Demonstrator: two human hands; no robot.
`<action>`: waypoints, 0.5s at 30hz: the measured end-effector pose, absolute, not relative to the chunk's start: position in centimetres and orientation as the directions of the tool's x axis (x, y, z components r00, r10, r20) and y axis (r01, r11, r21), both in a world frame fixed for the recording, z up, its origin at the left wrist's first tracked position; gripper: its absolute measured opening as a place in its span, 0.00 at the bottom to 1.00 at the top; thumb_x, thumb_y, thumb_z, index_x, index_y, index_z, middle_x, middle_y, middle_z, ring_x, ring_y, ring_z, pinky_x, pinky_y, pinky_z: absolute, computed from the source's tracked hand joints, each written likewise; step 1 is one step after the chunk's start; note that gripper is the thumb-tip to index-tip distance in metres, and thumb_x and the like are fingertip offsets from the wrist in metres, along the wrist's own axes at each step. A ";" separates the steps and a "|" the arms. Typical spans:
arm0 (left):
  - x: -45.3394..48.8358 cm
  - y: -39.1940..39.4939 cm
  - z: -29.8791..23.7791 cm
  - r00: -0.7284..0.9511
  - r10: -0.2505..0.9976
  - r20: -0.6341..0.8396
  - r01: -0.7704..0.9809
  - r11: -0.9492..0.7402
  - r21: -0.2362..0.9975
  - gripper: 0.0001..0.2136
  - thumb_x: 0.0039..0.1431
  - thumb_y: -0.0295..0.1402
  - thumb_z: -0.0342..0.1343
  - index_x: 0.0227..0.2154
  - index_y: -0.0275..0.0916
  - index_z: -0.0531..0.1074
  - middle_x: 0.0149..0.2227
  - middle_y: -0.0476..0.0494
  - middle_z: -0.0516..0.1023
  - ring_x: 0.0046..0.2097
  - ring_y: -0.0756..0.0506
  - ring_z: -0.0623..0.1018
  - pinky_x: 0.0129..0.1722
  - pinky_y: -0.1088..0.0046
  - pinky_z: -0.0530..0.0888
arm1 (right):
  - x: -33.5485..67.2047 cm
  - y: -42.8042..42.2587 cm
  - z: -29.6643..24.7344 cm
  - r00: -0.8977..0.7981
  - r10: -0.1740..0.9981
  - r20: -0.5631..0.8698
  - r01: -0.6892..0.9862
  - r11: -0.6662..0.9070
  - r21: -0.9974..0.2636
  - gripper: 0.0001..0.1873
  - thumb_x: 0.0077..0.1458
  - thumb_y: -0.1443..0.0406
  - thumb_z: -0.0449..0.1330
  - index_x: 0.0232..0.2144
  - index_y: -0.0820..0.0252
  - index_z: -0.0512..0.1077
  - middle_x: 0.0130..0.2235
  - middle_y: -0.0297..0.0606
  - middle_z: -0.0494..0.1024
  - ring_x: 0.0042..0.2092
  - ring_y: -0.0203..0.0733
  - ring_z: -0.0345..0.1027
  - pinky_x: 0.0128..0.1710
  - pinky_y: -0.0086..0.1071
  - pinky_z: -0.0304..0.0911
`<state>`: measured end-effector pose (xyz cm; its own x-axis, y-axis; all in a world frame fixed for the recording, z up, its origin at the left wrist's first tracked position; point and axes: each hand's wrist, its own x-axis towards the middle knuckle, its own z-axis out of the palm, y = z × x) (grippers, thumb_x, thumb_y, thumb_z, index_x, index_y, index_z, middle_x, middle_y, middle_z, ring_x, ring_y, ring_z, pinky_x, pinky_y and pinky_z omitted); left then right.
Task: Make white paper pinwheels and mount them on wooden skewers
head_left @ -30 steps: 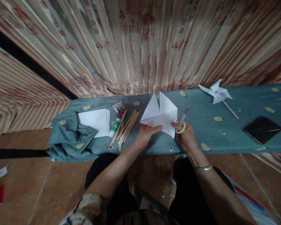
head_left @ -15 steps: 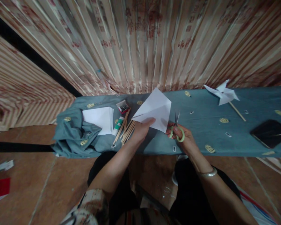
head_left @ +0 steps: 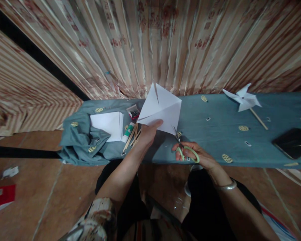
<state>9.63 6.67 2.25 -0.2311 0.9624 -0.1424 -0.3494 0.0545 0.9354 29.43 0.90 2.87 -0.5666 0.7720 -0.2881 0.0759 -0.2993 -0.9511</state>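
Sticks (head_left: 130,137) beside tube (head_left: 127,133), partly behind left hand (head_left: 148,132).

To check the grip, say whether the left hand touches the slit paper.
Touching: the head view shows the left hand pinching the slit paper, thumb on top.

The light is dim and slightly hazy, its source out of view, with the slit white paper square (head_left: 169,112) among the brightest patches. A soft shadow falls below it on the blue-green cloth-covered worktop (head_left: 215,134). The silver metal bangle (head_left: 228,186) glints; the black fabric trousers (head_left: 205,201) lose detail. Wide-angle distortion fans the pleated beige-and-red curtain (head_left: 130,50), and fine print is soft.
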 end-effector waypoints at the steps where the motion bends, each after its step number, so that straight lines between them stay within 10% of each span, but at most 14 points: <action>1: 9.7 6.6 2.3 -0.228 0.963 -0.144 -0.338 0.061 0.939 0.17 0.43 0.32 0.65 0.39 0.39 0.74 0.40 0.44 0.83 0.48 0.42 0.80 0.49 0.66 0.76 | 29.4 0.9 2.8 -0.564 0.773 -0.291 0.078 -0.300 -0.951 0.28 0.49 0.43 0.64 0.37 0.62 0.75 0.28 0.38 0.79 0.28 0.39 0.70 0.30 0.32 0.65; 15: 9.9 6.3 1.7 -0.230 0.954 -0.190 -0.358 0.098 0.928 0.18 0.41 0.31 0.68 0.39 0.39 0.75 0.40 0.44 0.83 0.46 0.42 0.81 0.50 0.63 0.76 | 29.4 1.0 2.7 -0.570 0.762 -0.308 0.073 -0.327 -0.942 0.28 0.48 0.43 0.65 0.38 0.61 0.75 0.28 0.38 0.79 0.28 0.37 0.70 0.30 0.31 0.64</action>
<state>9.95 6.33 1.74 -0.2300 0.9545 -0.1898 -0.3583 0.0983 0.9284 29.43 0.98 2.66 -0.5700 0.7617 -0.3081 0.0727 -0.3268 -0.9423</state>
